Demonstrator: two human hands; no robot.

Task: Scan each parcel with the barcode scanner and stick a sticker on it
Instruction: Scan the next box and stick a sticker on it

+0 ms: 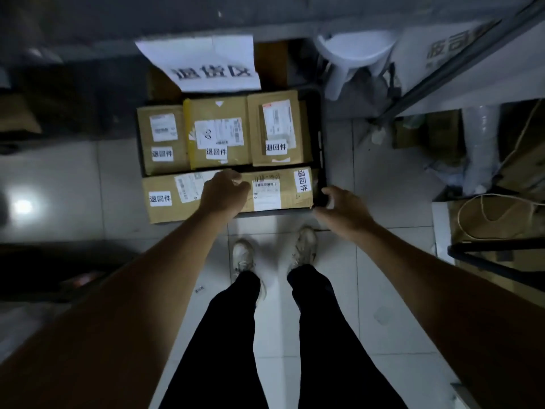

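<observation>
head view: five parcels lie in a dark tray [321, 149] on the floor [383, 187], three along its far edge and two along the near edge. each already carries a white sticker with black characters, so the labelling looks finished or close to it; no scanner is in sight. the left hand [225, 191] hovers over the seam between the near-left parcel [165, 199] and the near-right parcel [277, 190], fingers loosely curled and gripping nothing that shows. the right hand [342, 203] is at the tray's near right corner, fingers spread and partly bent toward the rim; whether it touches is unclear. the step seems to be settling or shifting the tray. next would call for a firm grip on both sides.
</observation>
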